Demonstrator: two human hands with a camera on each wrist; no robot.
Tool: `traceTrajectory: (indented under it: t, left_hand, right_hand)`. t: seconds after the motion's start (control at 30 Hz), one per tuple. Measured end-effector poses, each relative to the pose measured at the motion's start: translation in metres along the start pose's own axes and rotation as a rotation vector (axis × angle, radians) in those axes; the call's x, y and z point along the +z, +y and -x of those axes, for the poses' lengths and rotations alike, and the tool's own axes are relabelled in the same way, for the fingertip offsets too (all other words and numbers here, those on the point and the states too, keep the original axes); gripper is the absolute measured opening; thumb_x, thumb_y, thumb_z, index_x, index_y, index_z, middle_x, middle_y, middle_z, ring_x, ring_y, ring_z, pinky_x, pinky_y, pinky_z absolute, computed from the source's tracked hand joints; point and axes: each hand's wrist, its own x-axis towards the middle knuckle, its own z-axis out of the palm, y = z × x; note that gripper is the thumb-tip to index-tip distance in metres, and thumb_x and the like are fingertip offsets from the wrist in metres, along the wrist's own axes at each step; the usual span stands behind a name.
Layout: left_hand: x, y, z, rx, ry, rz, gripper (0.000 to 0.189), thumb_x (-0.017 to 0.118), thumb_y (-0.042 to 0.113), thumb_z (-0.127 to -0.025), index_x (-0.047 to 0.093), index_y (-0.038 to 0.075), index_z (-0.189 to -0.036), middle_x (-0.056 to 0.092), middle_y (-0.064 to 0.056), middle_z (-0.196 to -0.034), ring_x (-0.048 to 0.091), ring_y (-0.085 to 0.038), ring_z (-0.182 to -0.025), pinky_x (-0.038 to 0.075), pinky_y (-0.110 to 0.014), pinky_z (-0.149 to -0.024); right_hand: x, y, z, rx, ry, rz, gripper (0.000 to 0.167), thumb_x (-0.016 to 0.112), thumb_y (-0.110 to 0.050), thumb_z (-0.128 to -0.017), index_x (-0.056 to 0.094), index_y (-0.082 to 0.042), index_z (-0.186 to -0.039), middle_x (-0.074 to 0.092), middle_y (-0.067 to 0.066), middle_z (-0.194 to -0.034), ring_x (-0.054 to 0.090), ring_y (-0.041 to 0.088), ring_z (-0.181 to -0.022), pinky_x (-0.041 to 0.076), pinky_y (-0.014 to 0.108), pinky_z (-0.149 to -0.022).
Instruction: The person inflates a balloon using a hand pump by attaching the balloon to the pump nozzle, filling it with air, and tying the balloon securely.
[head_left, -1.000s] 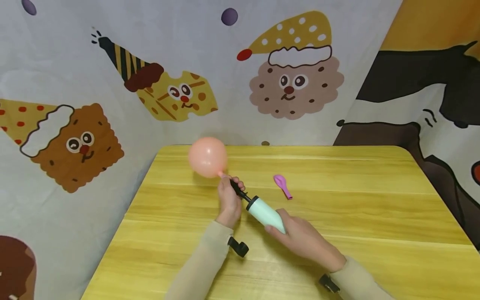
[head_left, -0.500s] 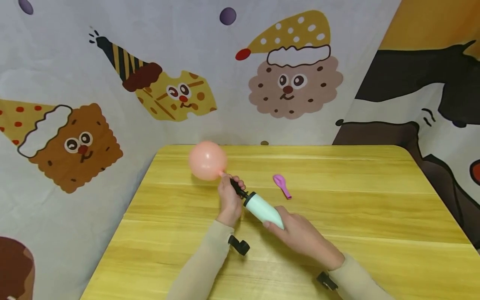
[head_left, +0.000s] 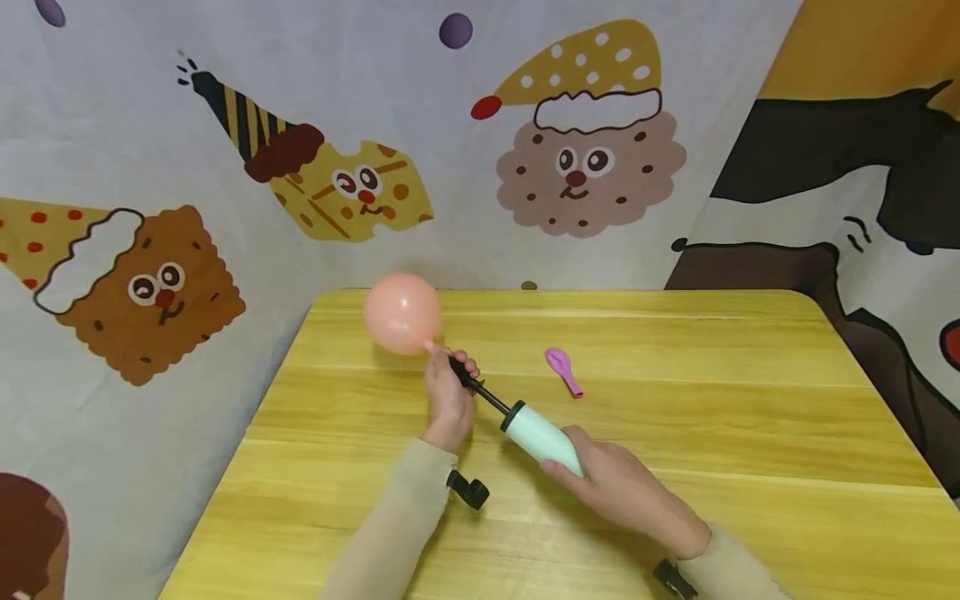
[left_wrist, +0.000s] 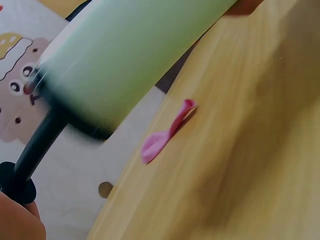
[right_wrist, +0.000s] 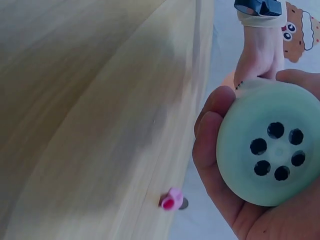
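A hand balloon pump with a mint-green barrel and black shaft slants over the table. My right hand grips the barrel's near end; the right wrist view shows its round end cap with several dark holes. My left hand holds the pump's black nozzle end together with the neck of a round, inflated peach balloon. A length of black shaft shows between the left hand and the barrel. A flat pink-purple balloon lies on the table to the right of the left hand.
The yellow wood-grain table has its far edge against a white cloth backdrop printed with cartoon snacks. Each wrist carries a black camera mount, the left one hanging beside its sleeve.
The barrel first slid in toward my left hand, then drew back down and right, baring more shaft. My left hand and the peach balloon have shifted slightly left.
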Motion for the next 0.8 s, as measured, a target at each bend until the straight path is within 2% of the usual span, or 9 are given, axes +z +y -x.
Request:
traceTrajectory:
  t: [0.23,0.37,0.67,0.8]
  left_hand:
    - [0.002,-0.009,0.015,-0.016,-0.021,-0.031,0.031,0.031,0.029,-0.116,0.044,0.01,-0.095,0.052,0.0,-0.079,0.051,-0.011,-0.063,0.045,-0.022,-0.059]
    - [0.003,-0.012,0.019,-0.024,-0.024,-0.035,0.032,0.032,0.031,-0.115,0.045,0.01,-0.094,0.053,0.0,-0.078,0.052,-0.011,-0.063,0.046,-0.022,-0.059]
    - [0.001,-0.018,0.015,-0.064,-0.033,-0.043,0.033,0.034,0.032,-0.115,0.046,0.011,-0.094,0.054,0.0,-0.078,0.052,-0.011,-0.063,0.048,-0.022,-0.06]
    - [0.003,-0.017,0.012,-0.079,-0.043,-0.029,0.03,0.034,0.028,-0.115,0.046,0.01,-0.094,0.054,-0.001,-0.08,0.053,-0.013,-0.066,0.049,-0.023,-0.062]
  right_hand:
    - [0.01,-0.009,-0.018,-0.006,0.01,-0.012,0.054,0.06,-0.055,-0.101,0.058,-0.008,-0.127,0.054,-0.005,-0.074,0.05,0.009,-0.061,0.044,0.028,-0.052]
    - [0.011,-0.012,-0.025,0.002,0.008,-0.016,0.057,0.06,-0.055,-0.101,0.058,-0.006,-0.129,0.054,-0.004,-0.074,0.051,0.01,-0.06,0.044,0.029,-0.051]
    - [0.011,-0.011,-0.026,0.034,-0.006,-0.045,0.055,0.061,-0.053,-0.101,0.058,-0.005,-0.13,0.058,-0.001,-0.078,0.052,0.011,-0.061,0.045,0.03,-0.051]
    - [0.01,-0.01,-0.023,0.045,-0.001,-0.07,0.057,0.061,-0.053,-0.101,0.058,-0.005,-0.132,0.061,0.0,-0.082,0.053,0.012,-0.064,0.046,0.03,-0.053]
